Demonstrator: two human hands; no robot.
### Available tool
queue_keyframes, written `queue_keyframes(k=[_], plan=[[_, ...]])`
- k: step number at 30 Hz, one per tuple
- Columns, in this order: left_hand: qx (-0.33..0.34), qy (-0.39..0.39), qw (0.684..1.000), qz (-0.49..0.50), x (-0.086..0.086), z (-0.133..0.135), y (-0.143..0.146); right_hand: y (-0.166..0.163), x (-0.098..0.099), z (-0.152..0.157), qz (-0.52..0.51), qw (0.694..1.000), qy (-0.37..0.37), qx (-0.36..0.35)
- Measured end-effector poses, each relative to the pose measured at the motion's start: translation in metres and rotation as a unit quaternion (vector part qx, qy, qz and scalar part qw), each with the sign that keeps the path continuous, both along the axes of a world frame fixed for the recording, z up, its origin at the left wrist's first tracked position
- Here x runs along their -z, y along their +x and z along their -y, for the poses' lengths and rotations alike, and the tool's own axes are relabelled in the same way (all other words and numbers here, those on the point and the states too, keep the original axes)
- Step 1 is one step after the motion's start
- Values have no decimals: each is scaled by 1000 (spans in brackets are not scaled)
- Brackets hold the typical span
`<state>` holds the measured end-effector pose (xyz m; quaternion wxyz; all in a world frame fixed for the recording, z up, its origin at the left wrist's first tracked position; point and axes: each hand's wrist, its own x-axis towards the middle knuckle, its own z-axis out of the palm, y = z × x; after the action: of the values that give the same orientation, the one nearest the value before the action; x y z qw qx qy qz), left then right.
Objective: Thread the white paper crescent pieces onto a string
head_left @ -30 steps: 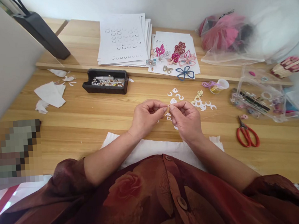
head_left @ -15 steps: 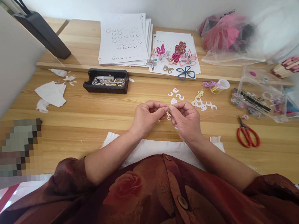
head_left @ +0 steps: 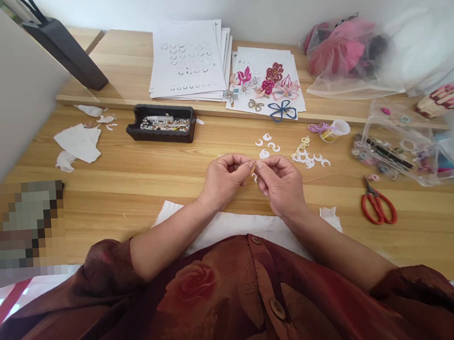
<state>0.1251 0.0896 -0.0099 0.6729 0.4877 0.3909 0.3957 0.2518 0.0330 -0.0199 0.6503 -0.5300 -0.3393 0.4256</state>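
My left hand point(head_left: 225, 179) and my right hand point(head_left: 284, 183) meet above the middle of the table, thumbs and forefingers pinched tip to tip. Whatever sits between the fingertips is too small to name. Just beyond the fingers lie white crescent-shaped paper cutouts point(head_left: 264, 154), and one more shows partly below the fingertips. Further right, another group of crescents point(head_left: 307, 160) lies beside a small bundle of yellow cord point(head_left: 302, 146). A white cloth point(head_left: 238, 226) is spread under my forearms at the table's near edge.
Red-handled scissors point(head_left: 379, 207) lie at right, below a clear plastic box point(head_left: 400, 142) of small parts. A black tray point(head_left: 161, 124) holds beads. Behind are stacked paper sheets point(head_left: 188, 59) and fabric-like flowers point(head_left: 275, 86). Paper scraps point(head_left: 79, 142) lie at left.
Both hands stay pinched together in nearly the same place, with only a slight shift of the fingers. The crescents and other objects lie as before.
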Motion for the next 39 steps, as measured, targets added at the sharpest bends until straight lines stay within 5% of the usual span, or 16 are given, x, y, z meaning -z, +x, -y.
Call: queue_keyframes(k=[19, 26, 32, 39], plan=[[-31, 50, 998, -38, -3, -7, -3, 0, -2, 2, -24, 997, -75, -25], [-44, 127, 986, -95, -1, -14, -7, 4, -7, 8, 182, 982, -10, -39], [24, 132, 982, -131, -3, -18, -11, 20, -21, 9, 397, 915, 73, 8], [115, 86, 981, -132, -5, -17, -13, 33, -18, 1, 351, 933, 69, -41]])
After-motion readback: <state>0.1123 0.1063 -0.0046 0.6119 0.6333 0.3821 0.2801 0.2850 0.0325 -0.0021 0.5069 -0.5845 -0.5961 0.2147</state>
